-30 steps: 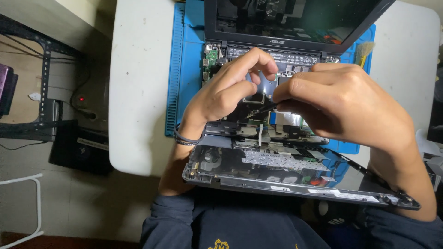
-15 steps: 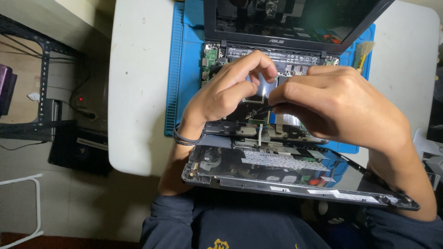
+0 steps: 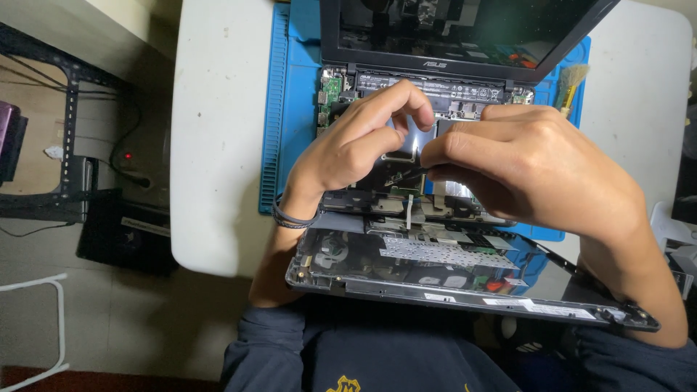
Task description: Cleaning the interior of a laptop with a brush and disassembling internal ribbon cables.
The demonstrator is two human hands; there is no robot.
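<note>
The opened laptop (image 3: 435, 109) lies long axis left-right, screen away. Left hand (image 3: 356, 149) and right hand (image 3: 523, 163) pinch narrowly inside; contents hidden. White rectangular labels (image 3: 555, 308) line the lifted cover (image 3: 465, 279).

Glossy black laptop screen (image 3: 465, 29), matt blue rubbery mat (image 3: 279, 109), smooth white table (image 3: 218, 145), perforated metal shield (image 3: 435, 252)

laptop screen (image 3: 465, 29): top cut off | right hand (image 3: 530, 170): fingertips hidden
</note>
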